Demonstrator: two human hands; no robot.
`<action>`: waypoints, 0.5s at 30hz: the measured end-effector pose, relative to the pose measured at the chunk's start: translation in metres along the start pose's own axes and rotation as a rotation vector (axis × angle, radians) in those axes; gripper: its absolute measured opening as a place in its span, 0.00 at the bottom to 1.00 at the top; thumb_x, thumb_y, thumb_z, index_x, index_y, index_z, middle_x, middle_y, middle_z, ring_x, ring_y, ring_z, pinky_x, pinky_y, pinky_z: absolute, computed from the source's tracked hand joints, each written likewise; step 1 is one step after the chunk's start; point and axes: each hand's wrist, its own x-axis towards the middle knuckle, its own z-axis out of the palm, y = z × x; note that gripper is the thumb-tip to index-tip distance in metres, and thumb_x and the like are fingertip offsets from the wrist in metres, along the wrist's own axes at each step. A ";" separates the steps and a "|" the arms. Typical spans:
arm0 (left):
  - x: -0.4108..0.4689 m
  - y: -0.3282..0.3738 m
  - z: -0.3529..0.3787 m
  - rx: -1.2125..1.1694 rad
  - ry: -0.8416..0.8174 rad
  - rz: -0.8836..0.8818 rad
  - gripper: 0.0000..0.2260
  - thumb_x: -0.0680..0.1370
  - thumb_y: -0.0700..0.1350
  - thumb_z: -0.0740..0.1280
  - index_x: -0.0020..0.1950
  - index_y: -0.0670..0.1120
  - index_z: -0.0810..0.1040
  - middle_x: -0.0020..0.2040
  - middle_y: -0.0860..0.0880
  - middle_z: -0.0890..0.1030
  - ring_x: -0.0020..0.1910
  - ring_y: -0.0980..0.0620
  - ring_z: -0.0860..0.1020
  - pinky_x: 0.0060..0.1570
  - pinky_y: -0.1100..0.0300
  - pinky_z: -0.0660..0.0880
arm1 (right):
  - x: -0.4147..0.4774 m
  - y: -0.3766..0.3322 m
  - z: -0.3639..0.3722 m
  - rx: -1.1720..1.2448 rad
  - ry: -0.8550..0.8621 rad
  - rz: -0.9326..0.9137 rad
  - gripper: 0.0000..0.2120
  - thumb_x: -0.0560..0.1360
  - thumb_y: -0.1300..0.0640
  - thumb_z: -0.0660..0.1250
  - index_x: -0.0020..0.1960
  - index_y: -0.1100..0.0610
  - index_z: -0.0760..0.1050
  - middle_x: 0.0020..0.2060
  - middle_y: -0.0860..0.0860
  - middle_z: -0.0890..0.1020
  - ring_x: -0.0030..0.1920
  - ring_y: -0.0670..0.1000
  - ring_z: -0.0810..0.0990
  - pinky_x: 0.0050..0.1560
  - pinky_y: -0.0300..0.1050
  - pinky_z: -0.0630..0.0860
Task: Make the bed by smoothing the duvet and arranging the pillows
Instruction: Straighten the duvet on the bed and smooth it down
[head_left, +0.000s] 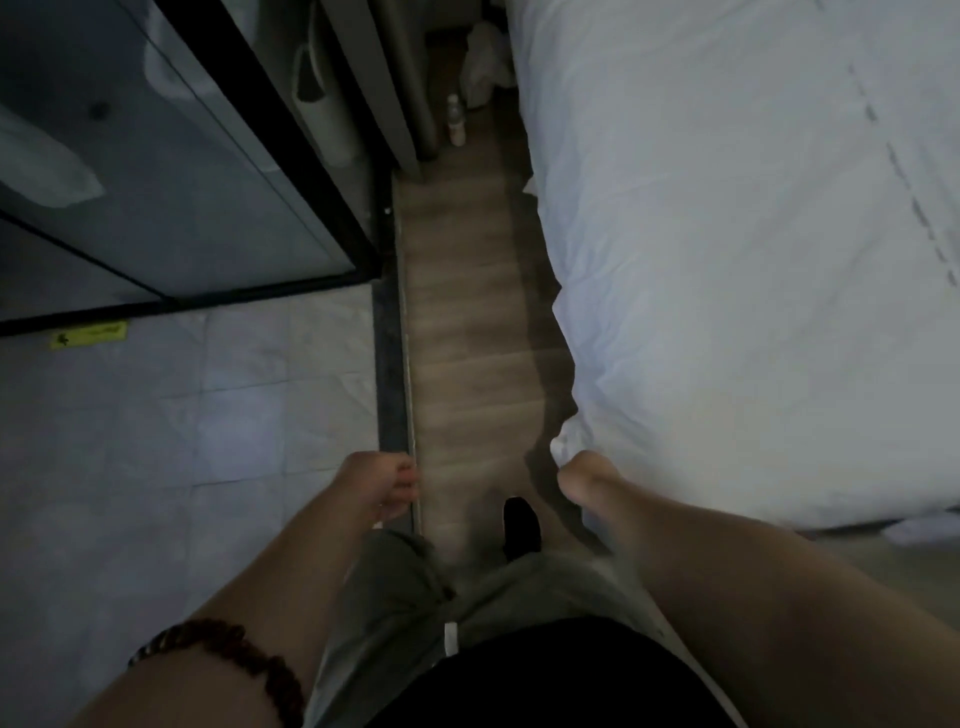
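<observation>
Standing in the narrow strip of wooden floor (467, 322) beside the bed, the person looks down along the white duvet (727, 260), which covers the bed and hangs over its edge towards that strip. The right hand (587, 480) is at the duvet's near corner, its fingers curled on the cloth, with a small tuft bunched just beyond the knuckles; the picture is dim and blurred there, so the exact hold is hard to read. The left hand (379, 486) hangs across the wooden strip from the duvet, fingers loosely curled and holding nothing. A dark beaded bracelet (228, 654) circles the left forearm. A dashed line of stitching (904, 176) runs along the duvet's top. A black shoe (521, 525) stands on the wood just beside the duvet's near corner. Farther along the duvet's edge, a clear bottle (456, 119) stands upright on the floor, with a crumpled white bag (483, 62) beyond it. Across the strip from the duvet lie pale tiles (182, 415) and a black-framed glass door (156, 182).
</observation>
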 end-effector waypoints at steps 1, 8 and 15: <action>0.008 0.013 -0.005 0.023 -0.009 -0.005 0.08 0.84 0.42 0.61 0.46 0.44 0.76 0.44 0.46 0.79 0.37 0.49 0.75 0.41 0.59 0.70 | 0.005 -0.011 0.001 0.034 0.019 -0.007 0.19 0.82 0.55 0.58 0.67 0.64 0.74 0.44 0.54 0.74 0.41 0.52 0.69 0.42 0.42 0.68; 0.061 0.105 -0.026 0.329 -0.146 0.060 0.11 0.84 0.46 0.60 0.62 0.42 0.75 0.55 0.44 0.80 0.43 0.49 0.79 0.44 0.57 0.73 | 0.021 -0.050 0.002 0.259 0.077 0.155 0.18 0.82 0.58 0.60 0.69 0.65 0.73 0.67 0.61 0.76 0.68 0.60 0.74 0.62 0.47 0.70; 0.075 0.198 -0.016 0.706 -0.276 0.130 0.08 0.84 0.46 0.60 0.55 0.46 0.76 0.43 0.50 0.80 0.40 0.53 0.79 0.39 0.60 0.73 | -0.023 -0.063 0.016 0.592 0.188 0.339 0.23 0.85 0.58 0.54 0.77 0.68 0.59 0.76 0.63 0.64 0.75 0.59 0.65 0.69 0.45 0.62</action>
